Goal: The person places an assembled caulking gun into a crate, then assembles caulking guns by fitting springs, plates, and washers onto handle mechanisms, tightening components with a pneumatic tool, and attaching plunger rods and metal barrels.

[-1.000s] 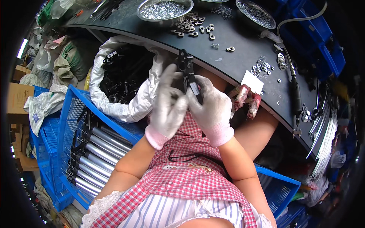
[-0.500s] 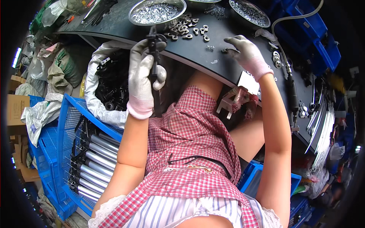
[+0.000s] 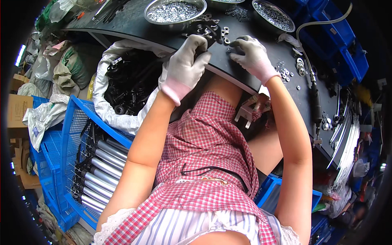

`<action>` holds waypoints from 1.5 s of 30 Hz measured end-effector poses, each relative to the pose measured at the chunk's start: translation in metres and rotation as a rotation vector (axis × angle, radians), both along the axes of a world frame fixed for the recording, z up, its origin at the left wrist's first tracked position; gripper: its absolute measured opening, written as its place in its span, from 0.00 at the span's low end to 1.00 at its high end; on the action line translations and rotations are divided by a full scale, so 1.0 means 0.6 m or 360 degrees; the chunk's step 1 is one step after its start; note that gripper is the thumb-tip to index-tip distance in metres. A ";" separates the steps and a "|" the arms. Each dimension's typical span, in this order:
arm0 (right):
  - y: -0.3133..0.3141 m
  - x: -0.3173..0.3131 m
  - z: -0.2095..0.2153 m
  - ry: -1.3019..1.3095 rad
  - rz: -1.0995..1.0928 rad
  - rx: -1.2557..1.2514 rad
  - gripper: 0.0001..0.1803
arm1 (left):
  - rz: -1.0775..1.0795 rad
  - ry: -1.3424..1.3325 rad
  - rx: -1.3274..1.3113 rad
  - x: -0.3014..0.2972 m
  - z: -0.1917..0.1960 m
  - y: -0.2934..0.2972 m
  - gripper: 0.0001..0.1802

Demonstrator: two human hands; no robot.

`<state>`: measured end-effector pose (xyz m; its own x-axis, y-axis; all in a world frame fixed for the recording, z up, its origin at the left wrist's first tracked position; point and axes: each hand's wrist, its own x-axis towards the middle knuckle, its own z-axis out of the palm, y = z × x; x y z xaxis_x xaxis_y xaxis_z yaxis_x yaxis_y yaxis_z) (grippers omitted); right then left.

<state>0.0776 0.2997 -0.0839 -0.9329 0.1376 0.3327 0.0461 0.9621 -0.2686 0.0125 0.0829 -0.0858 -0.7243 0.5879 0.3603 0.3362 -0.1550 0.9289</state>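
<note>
My left hand [image 3: 187, 63], in a white glove with a pink cuff, is closed round a black bracket-like part [image 3: 209, 33] above the table's near edge. My right hand [image 3: 252, 56], gloved the same way, is low over the tabletop with fingers curled toward the thumb. By its fingertips a small coil spring [image 3: 228, 50] shows in part; whether it is pinched cannot be seen. Small metal fittings [image 3: 226, 31] with holes lie just beyond, partly hidden behind the black part.
Metal bowls of small hardware, one of nuts [image 3: 175, 12] and another [image 3: 273, 15], stand at the back. A corded power driver [image 3: 315, 102] lies to the right. A white sack [image 3: 100, 94] of black parts and a blue crate [image 3: 67, 151] of metal tubes stand left.
My left hand has moved right and farther over the table, turning the black part. My right hand has shifted slightly left and nearer, its fingers curling where the springs lay.
</note>
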 end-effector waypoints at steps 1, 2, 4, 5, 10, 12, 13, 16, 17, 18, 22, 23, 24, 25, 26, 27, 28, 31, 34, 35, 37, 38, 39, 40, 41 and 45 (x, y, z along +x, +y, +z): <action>-0.006 -0.004 0.001 -0.0149 -0.0102 0.0051 0.18 | -0.0258 -0.0180 0.0131 -0.013 0.002 0.007 0.11; -0.002 -0.005 -0.001 -0.0142 -0.0104 0.0048 0.18 | -0.0260 -0.0174 0.0128 -0.023 0.009 0.018 0.11; 0.010 -0.003 -0.008 -0.0055 -0.0071 0.0140 0.15 | -0.0047 0.0733 -0.0028 -0.033 0.026 0.045 0.12; 0.017 0.003 -0.010 -0.0050 -0.0079 0.0140 0.15 | -0.0001 0.0658 -0.0346 -0.020 0.046 0.053 0.13; 0.021 0.034 0.006 -0.0019 0.0025 -0.1376 0.19 | 0.0098 0.0753 -0.0629 -0.025 0.050 0.127 0.12; 0.021 0.037 0.001 0.0038 -0.0014 -0.1610 0.20 | 0.0079 0.0757 -0.0598 -0.030 0.053 0.147 0.12; 0.024 0.035 0.003 0.0059 -0.0014 -0.1606 0.20 | 0.0036 0.0783 -0.0594 -0.035 0.054 0.156 0.12; 0.020 0.031 -0.001 0.0184 -0.0123 -0.2162 0.20 | -0.0004 0.0894 -0.0633 -0.048 0.057 0.179 0.10; 0.020 0.029 -0.003 0.0204 -0.0120 -0.2161 0.20 | 0.0012 0.0971 -0.0672 -0.051 0.058 0.187 0.09; 0.020 0.028 -0.004 0.0214 -0.0178 -0.2282 0.21 | 0.0034 0.1027 -0.0682 -0.051 0.057 0.192 0.07; 0.014 0.026 -0.006 0.0360 -0.0304 -0.2359 0.21 | 0.0124 0.1199 -0.0615 -0.056 0.039 0.210 0.07; 0.013 0.028 -0.009 0.0376 -0.0373 -0.2333 0.21 | 0.0125 0.1191 -0.0623 -0.050 0.034 0.212 0.07; 0.013 0.027 -0.010 0.0454 -0.0424 -0.2321 0.20 | 0.0097 0.1209 -0.0634 -0.051 0.036 0.217 0.08; 0.018 0.026 -0.009 0.0480 -0.0431 -0.2328 0.20 | 0.0068 0.1225 -0.0645 -0.053 0.037 0.223 0.08; 0.021 0.025 -0.007 0.0497 -0.0401 -0.2383 0.20 | 0.0048 0.1239 -0.0646 -0.054 0.037 0.226 0.08; 0.023 0.027 -0.007 0.0513 -0.0370 -0.2437 0.20 | 0.0000 0.1246 -0.0619 -0.055 0.037 0.228 0.09; 0.023 0.029 -0.009 0.0526 -0.0408 -0.2434 0.20 | -0.0047 0.1251 -0.0592 -0.056 0.036 0.230 0.09; 0.027 0.022 -0.018 0.0572 -0.0359 -0.2332 0.19 | 0.0063 0.1289 -0.0758 -0.055 0.042 0.239 0.10; 0.033 0.018 -0.042 0.0638 -0.0383 -0.2096 0.19 | -0.0020 0.1278 -0.0778 -0.051 0.039 0.242 0.10; 0.037 0.011 -0.040 0.0688 -0.0364 -0.1947 0.20 | -0.0043 0.1276 -0.0786 -0.056 0.045 0.242 0.10; 0.044 0.013 -0.039 0.0731 -0.0354 -0.2158 0.19 | -0.0040 0.1203 -0.0757 -0.047 0.046 0.252 0.09; 0.040 0.016 -0.039 0.0767 -0.0376 -0.2193 0.19 | -0.0038 0.1190 -0.0752 -0.042 0.045 0.254 0.08; 0.036 0.018 -0.035 0.0802 -0.0400 -0.2228 0.19 | -0.0037 0.1178 -0.0748 -0.039 0.045 0.257 0.08; 0.041 0.013 -0.032 0.0816 -0.0344 -0.2314 0.20 | -0.0044 0.1135 -0.0736 -0.040 0.048 0.260 0.08; 0.038 0.012 -0.028 0.0820 -0.0350 -0.2325 0.20 | -0.0052 0.1138 -0.0746 -0.036 0.052 0.261 0.08; 0.055 0.005 -0.032 0.0898 -0.0401 -0.2379 0.19 | 0.0031 0.1186 -0.0762 -0.020 0.069 0.268 0.08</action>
<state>0.0805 0.3327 -0.1029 -0.6494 0.7593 0.0426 -0.2700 -0.1779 -0.9463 0.0004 0.2438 -0.0441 -0.4107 0.7868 0.4607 0.8785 0.2063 0.4308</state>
